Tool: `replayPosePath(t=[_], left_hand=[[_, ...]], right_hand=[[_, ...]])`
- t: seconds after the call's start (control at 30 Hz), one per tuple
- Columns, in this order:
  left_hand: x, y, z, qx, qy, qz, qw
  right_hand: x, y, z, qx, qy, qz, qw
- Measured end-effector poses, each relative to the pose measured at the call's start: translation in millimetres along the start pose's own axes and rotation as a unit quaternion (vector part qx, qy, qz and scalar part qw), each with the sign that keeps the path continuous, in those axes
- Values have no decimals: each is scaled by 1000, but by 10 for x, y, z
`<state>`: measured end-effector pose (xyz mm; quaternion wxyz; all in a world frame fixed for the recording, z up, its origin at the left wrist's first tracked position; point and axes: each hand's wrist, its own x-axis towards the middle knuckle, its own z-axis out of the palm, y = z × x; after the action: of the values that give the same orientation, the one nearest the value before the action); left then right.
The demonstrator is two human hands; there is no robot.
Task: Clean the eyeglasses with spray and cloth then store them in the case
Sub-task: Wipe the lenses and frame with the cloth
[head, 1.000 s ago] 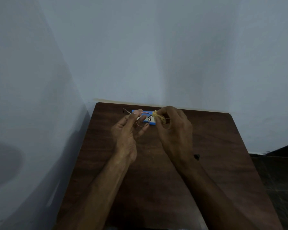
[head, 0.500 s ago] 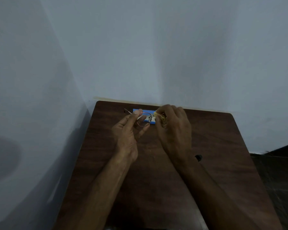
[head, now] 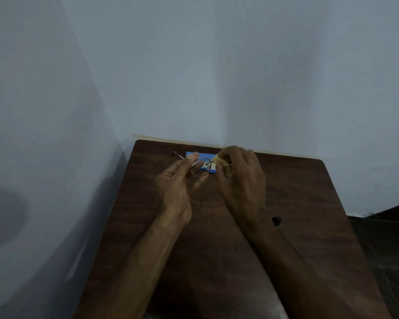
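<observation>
The table (head: 309, 226) stands in a corner, with the wall (head: 217, 77) behind it and along its left side, and the floor (head: 389, 238) to its right. The case (head: 203, 155) lies on the table near the far edge, left of centre. Both hands are raised over the far part of the table, in front of the case. The left hand (head: 179, 187) is on the left and the right hand (head: 242, 180) on the right. The eyeglasses (head: 201, 167) sit between them, overlapping the case in view, with one temple reaching left past the left hand. The left hand holds the eyeglasses at their left side. The cloth (head: 221, 163) is pinched in the right hand against their right side. A small mark (head: 276, 221) lies on the table just right of the right wrist.
</observation>
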<state>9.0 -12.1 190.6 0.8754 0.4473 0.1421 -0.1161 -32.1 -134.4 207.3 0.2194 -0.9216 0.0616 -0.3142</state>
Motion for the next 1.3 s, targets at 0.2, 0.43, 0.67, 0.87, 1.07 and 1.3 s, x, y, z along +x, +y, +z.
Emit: replayPosePath(t=[0.2, 0.43, 0.67, 0.87, 1.07, 1.3], left_hand=[[-17, -18, 17, -2, -6, 3, 1000], [-50, -39, 50, -3, -11, 3, 1000], [-77, -56, 75, -11, -2, -7, 1000], [-112, -102, 109, -4, 8, -5, 1000], [-124, -150, 122, 1, 12, -16, 1000], [-132, -216, 91, 48, -8, 3, 999]], right_hand=[[-9, 17, -20, 14, 0, -6, 1000], [-33, 55, -62, 9, -13, -6, 1000], [-62, 97, -70, 4, -7, -20, 1000], [-123, 130, -56, 4, -21, -47, 999], [-157, 233, -36, 0, -46, -52, 998], [-113, 295, -109, 43, -106, 1, 993]])
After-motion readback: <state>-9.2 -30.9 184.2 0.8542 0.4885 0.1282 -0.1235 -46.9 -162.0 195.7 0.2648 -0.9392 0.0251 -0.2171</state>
